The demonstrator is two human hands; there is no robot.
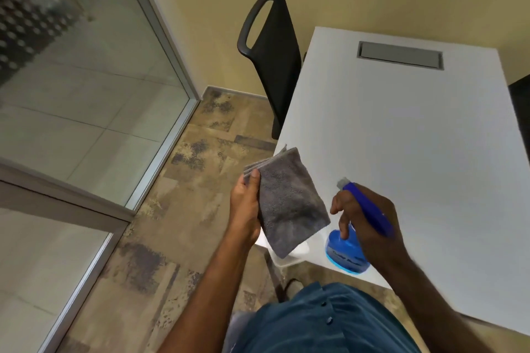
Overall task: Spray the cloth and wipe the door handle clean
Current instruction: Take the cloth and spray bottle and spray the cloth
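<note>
My left hand (246,209) holds a folded grey cloth (289,203) by its left edge, flat side facing right, over the near corner of the white table (401,135). My right hand (367,218) grips a blue spray bottle (345,252) by its head, index finger on the trigger. The grey nozzle (342,183) points left toward the cloth, a short gap away. The bottle's base hangs just above the table's front edge. No door handle is in view.
A black chair (272,51) stands at the table's far left side against the yellow wall. A glass partition with a metal frame (160,135) runs along the left. A grey cable hatch (400,55) is set in the tabletop. Mottled brown floor lies between.
</note>
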